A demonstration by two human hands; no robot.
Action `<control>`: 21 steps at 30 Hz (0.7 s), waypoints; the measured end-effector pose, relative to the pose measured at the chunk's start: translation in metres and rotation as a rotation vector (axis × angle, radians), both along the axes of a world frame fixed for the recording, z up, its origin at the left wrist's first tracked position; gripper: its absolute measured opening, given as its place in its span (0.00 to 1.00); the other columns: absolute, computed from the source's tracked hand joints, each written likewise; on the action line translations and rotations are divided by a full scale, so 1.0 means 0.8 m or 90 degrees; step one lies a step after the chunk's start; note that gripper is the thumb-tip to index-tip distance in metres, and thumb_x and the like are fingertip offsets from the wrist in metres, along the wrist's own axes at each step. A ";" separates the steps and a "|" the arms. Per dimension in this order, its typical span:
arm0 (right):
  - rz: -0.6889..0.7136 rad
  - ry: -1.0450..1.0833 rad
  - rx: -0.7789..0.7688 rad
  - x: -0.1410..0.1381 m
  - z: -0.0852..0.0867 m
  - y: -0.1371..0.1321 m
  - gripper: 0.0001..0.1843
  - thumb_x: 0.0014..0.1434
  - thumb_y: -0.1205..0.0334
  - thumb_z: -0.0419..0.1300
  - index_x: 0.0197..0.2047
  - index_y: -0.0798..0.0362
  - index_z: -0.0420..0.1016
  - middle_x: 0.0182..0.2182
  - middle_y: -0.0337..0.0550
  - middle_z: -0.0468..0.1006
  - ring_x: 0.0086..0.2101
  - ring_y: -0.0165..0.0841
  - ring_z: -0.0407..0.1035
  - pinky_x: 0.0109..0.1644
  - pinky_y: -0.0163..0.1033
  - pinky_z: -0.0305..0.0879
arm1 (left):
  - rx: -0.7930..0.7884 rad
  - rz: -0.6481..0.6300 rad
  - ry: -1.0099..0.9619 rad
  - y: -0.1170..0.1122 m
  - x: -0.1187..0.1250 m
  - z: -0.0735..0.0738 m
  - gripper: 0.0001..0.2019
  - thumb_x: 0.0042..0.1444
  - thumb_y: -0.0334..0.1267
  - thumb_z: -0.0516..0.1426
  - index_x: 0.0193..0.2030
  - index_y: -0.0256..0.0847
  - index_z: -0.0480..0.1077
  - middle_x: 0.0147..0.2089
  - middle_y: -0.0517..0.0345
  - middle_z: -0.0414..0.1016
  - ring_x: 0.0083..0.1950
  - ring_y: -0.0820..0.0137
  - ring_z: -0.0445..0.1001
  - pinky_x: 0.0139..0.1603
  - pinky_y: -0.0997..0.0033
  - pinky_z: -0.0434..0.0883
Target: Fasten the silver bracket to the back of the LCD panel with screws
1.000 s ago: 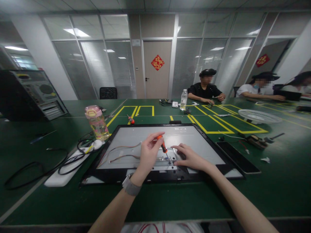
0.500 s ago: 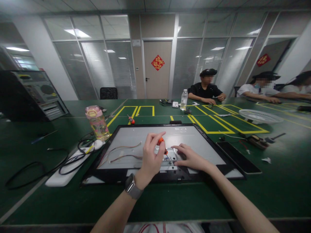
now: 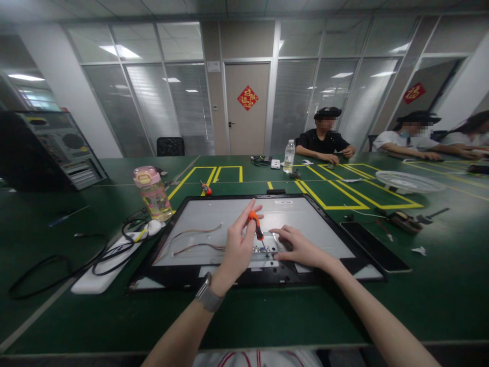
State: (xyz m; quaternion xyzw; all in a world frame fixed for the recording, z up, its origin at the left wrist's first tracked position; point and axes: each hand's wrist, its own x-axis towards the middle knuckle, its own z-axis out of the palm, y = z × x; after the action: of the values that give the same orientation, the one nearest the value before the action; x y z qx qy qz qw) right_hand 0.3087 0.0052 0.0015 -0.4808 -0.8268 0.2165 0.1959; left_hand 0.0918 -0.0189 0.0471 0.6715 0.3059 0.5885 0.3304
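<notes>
An orange and black screwdriver (image 3: 256, 225) stands tilted, its shaft pointing down at a small metal plate (image 3: 270, 243). My left hand (image 3: 240, 243) is closed on the handle between thumb and fingers, with some fingertips stretched upward. My right hand (image 3: 298, 247) grips the plate's right side, index finger on its far edge and thumb on its near edge. The plate lies on the grey back of a flat display panel (image 3: 305, 216) with a black frame. Thin cables (image 3: 196, 246) run over the panel's left part. The screwdriver's tip is too small to make out clearly.
Left of the panel are a white power strip (image 3: 109, 262) with black cords and a pink-lidded bottle (image 3: 153, 193). A phone (image 3: 374, 247) lies to the right. Another small screwdriver (image 3: 207, 188) lies beyond the panel. Other people sit across the table.
My left fingers have straightened and swung upward around the handle, so more of the screwdriver shows. My right hand stays on the plate.
</notes>
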 end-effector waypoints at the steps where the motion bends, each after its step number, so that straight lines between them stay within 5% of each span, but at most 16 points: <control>1: 0.000 -0.001 0.003 0.000 0.000 0.000 0.35 0.53 0.49 0.67 0.62 0.46 0.65 0.42 0.45 0.68 0.44 0.42 0.66 0.52 0.46 0.62 | -0.009 -0.012 -0.003 0.000 0.001 0.000 0.20 0.65 0.36 0.50 0.63 0.45 0.63 0.54 0.50 0.73 0.49 0.67 0.75 0.50 0.65 0.70; 6: -0.001 -0.004 0.009 -0.001 0.000 -0.001 0.35 0.53 0.50 0.67 0.61 0.50 0.66 0.42 0.46 0.68 0.43 0.42 0.66 0.51 0.46 0.62 | 0.081 0.066 0.023 0.001 0.000 0.000 0.10 0.58 0.35 0.59 0.47 0.44 0.76 0.39 0.56 0.73 0.41 0.69 0.73 0.46 0.68 0.70; 13: -0.003 -0.005 0.006 0.001 -0.002 0.001 0.35 0.53 0.49 0.67 0.61 0.47 0.65 0.42 0.45 0.68 0.43 0.42 0.65 0.52 0.47 0.62 | -0.010 -0.062 -0.050 0.000 -0.001 0.001 0.18 0.63 0.35 0.52 0.59 0.44 0.68 0.57 0.48 0.73 0.52 0.64 0.76 0.54 0.62 0.72; 17: -0.005 -0.003 0.010 0.001 -0.003 0.001 0.35 0.52 0.49 0.67 0.62 0.46 0.65 0.42 0.44 0.68 0.43 0.42 0.65 0.52 0.46 0.62 | -0.022 -0.046 -0.058 0.003 0.000 0.001 0.16 0.57 0.36 0.60 0.53 0.42 0.74 0.49 0.50 0.77 0.44 0.66 0.78 0.46 0.66 0.76; 21: -0.004 -0.002 0.002 0.000 -0.001 0.000 0.35 0.53 0.48 0.67 0.61 0.45 0.65 0.42 0.45 0.68 0.44 0.42 0.65 0.52 0.46 0.62 | 0.042 0.001 -0.037 0.002 -0.002 0.005 0.13 0.57 0.35 0.59 0.49 0.43 0.76 0.46 0.52 0.76 0.46 0.67 0.76 0.45 0.69 0.75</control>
State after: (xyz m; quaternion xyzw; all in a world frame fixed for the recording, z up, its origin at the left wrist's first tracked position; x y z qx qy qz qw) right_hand 0.3089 0.0054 0.0003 -0.4832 -0.8262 0.2135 0.1959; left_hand 0.0902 -0.0177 0.0508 0.6644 0.2774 0.6176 0.3165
